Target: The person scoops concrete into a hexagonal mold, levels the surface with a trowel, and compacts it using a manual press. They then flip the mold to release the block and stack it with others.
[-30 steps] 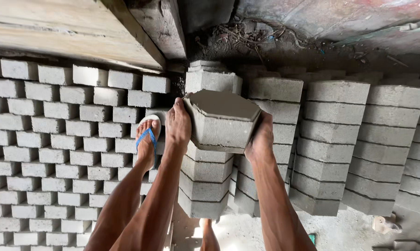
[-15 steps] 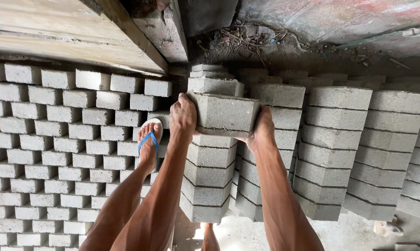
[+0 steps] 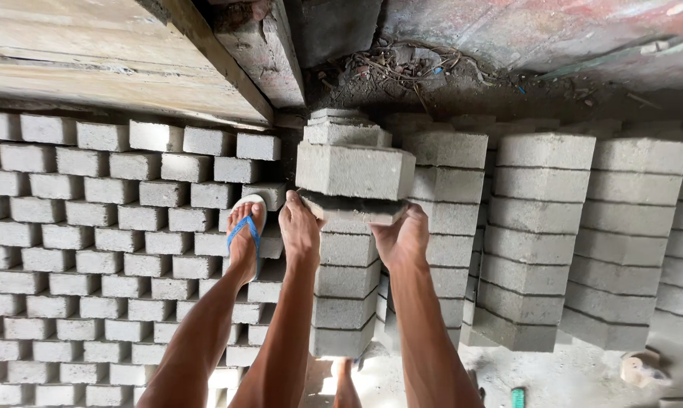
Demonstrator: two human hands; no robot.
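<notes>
Down nearest the camera, two bare forearms reach up to a grey concrete block that sits on top of a tall stack of blocks. The left hand is spread open against the block's lower left edge, fingers flat rather than curled around anything, and the right hand cups the lower right corner from beneath, palm up and fingers pressed to the underside. Between the block and the stack lies what looks like a thin slab or board; whether the block rests fully on it cannot be told. Just left of the hands, a foot in a blue sandal is planted on the stepped wall of blocks, so the person seems to be balanced partly on that ledge. Further back stand more stacks, then a timber beam and a rough wall above. The likely risk is the block tipping off towards the person, since it sits slightly out of line with the column below and is only steadied, not gripped; the sandal slipping on the narrow ledge could also jolt both hands.
</notes>
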